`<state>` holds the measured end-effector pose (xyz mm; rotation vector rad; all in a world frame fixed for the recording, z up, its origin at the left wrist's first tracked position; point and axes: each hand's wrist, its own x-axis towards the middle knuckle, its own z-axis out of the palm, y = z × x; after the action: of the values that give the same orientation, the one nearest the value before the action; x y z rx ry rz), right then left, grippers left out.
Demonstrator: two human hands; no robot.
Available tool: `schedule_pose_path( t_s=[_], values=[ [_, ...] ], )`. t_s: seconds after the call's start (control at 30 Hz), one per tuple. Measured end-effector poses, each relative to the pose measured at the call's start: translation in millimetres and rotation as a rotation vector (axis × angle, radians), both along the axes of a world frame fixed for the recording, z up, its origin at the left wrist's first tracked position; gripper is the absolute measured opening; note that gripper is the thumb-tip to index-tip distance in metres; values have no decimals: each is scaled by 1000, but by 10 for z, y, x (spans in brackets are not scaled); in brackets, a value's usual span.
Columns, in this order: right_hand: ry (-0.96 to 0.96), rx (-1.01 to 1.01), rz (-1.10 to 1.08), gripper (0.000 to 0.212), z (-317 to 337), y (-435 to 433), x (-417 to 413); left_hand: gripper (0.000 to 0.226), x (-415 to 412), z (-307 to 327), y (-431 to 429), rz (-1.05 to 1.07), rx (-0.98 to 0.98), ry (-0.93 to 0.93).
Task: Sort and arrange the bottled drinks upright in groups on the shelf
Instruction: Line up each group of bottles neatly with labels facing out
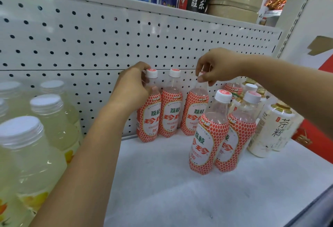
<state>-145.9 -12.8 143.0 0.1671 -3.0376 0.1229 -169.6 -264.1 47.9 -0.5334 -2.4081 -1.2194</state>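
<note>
Three lychee bottles (170, 115) get squared at the back, left hand (132, 89) gripping one end, right hand (219, 66) pinching the other; front pair (209, 142) likely next

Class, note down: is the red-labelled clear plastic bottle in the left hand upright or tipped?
Upright: the red-labelled clear plastic bottle stands base-down on the white shelf, white cap on top.

**Q:** How does the left hand (131, 89) lie?
**A:** The left forearm (86, 154) rises from the lower left of the frame to the centre. Fingers and thumb curl round the shoulder of the leftmost red bottle (148, 118).
**Q:** And the right hand (219, 66)?
**A:** The right forearm (288, 86) enters from the right edge. The wrist is bent down, and the fingertips pinch the top of the third red bottle (195, 113).
</note>
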Motion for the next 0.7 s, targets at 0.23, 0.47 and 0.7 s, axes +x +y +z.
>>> schedule_pose_path(
  t_s=[0.23, 0.47, 0.7],
  values=[
    [-114, -91, 124, 21, 97, -286, 294, 64, 69, 107, -28, 15, 11, -59],
    [-111, -229, 232, 25, 37, -647, 338, 49, 324, 334, -239, -120, 41, -168],
    [-117, -314, 240, 39, 101, -668, 429, 61, 359, 285, -144, -344, -210, -398]
  ],
)
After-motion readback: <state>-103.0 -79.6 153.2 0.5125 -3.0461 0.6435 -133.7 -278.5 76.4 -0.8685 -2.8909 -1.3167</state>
